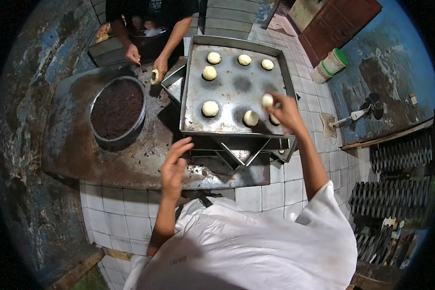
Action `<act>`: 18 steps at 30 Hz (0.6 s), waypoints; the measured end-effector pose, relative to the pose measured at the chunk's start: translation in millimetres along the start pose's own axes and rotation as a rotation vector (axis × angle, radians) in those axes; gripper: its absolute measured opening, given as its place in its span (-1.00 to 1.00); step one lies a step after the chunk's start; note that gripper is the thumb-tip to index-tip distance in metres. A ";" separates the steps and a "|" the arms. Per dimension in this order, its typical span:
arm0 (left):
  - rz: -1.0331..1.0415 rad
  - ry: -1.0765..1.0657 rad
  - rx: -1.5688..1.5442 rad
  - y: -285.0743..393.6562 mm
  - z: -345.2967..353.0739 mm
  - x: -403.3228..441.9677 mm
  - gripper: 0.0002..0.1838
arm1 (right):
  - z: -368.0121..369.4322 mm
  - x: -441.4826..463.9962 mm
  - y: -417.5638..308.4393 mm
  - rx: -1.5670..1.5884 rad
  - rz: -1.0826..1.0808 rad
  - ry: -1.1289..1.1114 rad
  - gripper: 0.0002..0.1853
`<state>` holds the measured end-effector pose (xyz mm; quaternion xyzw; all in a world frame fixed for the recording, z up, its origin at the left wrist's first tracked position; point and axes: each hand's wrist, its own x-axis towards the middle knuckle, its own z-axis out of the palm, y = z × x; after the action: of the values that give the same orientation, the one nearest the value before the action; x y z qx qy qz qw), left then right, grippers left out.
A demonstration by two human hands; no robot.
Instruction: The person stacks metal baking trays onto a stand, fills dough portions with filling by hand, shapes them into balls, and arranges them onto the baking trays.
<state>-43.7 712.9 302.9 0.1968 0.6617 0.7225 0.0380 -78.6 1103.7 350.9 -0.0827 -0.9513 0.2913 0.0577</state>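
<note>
Over the right part of a metal baking tray (191, 118), my right hand (286, 113) pinches a pale dough ball (267, 100) between its fingers. Just below that hand another dough ball (274, 119) sits on the tray, partly covered by it. Several more round dough balls (210, 108) lie spaced apart on the tray. My left hand (174, 166) is raised off the tray's near left corner, fingers stretched and apart, with nothing in it.
A large tub of dark crumbly filling (141, 113) stands on the worn table (72, 150). Behind it, a co-worker's hands (162, 65) hold an opened dough piece (154, 77). More trays (249, 154) are stacked crosswise underneath. White buckets (331, 65) stand at the right wall.
</note>
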 end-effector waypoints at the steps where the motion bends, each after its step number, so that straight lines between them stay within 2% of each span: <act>1: -0.072 0.079 -0.037 -11.9 -13.4 -8.2 -0.55 | -4.3 23.1 17.7 -0.204 -0.080 0.090 -0.47; 2: -0.047 0.113 -0.009 -23.9 -28.6 -16.6 -0.60 | 9.8 46.3 62.3 -0.246 -0.146 0.180 -0.37; 3: -0.107 0.160 0.000 -22.4 -39.5 -27.5 -0.62 | 32.8 54.3 104.9 -0.246 -0.147 0.171 -0.37; 5: -0.156 0.217 0.016 -18.8 -62.1 -46.4 -0.65 | 65.8 74.7 159.8 -0.379 -0.318 0.173 -0.28; 6: -0.152 0.266 0.085 -18.2 -72.5 -57.7 -0.67 | 54.4 76.7 158.1 -0.470 -0.206 0.054 -0.25; 7: -0.147 0.317 0.152 -19.1 -79.1 -67.3 -0.68 | 25.6 85.6 120.8 -0.395 0.014 -0.134 -0.22; 8: -0.153 0.321 0.151 -20.4 -83.4 -75.4 -0.68 | 6.8 107.9 107.9 -0.245 0.259 -0.198 -0.23; 10: -0.268 0.556 0.009 -22.8 -87.0 -91.8 -0.72 | -8.8 127.8 88.0 -0.080 0.326 -0.085 -0.24; 11: -0.275 0.553 0.010 -25.7 -87.8 -97.0 -0.72 | 25.9 157.4 153.5 -0.242 -0.111 0.328 -0.22; 13: -0.305 0.649 -0.019 -33.4 -85.8 -104.0 -0.76 | 69.7 171.6 177.8 -0.534 -0.097 0.463 -0.18; 15: -0.292 0.632 0.029 -24.4 -77.5 -103.5 -0.78 | 86.2 154.3 157.4 -0.462 0.125 0.274 -0.13; 16: -0.280 0.603 0.081 -20.7 -77.7 -103.7 -0.79 | 89.7 156.0 155.0 -0.343 0.151 0.345 -0.10; 18: -0.248 0.613 0.102 -19.4 -83.4 -112.1 -0.79 | 80.3 148.4 151.0 -0.431 0.150 0.206 -0.06</act>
<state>27.5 601.4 253.9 -0.1100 0.6966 0.7038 -0.0849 -218.0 1211.6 208.7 -0.1927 -0.9718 0.0750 0.1134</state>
